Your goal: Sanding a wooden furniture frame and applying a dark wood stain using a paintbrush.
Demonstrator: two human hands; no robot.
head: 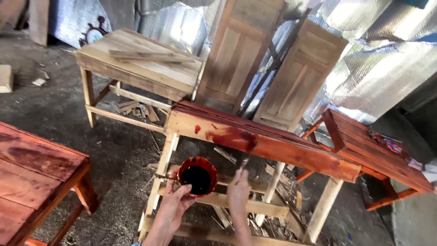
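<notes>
Wood staining at a partly coated table, head view.

Largest item: the rectangular wooden table point(255, 136), its top stained red-brown, its front rail half coated and its legs bare, standing at centre. A bare wooden table point(141, 64) stands behind it to the left; two unstained panelled wooden doors point(273, 64) lean on the silver foil wall point(382, 59). A stained red-brown slatted bench point(378, 152) stands to the right, and a second stained red-brown tabletop point(32, 168) lies at lower left. No package, label or sign is legible. The left hand point(175, 205) holds the small round cup of dark stain point(197, 176) below the front rail, fingers curled narrowly about its base. The right hand point(238, 193) has its fingers closed on a thin brush handle point(244, 163), which points up at the rail.
</notes>
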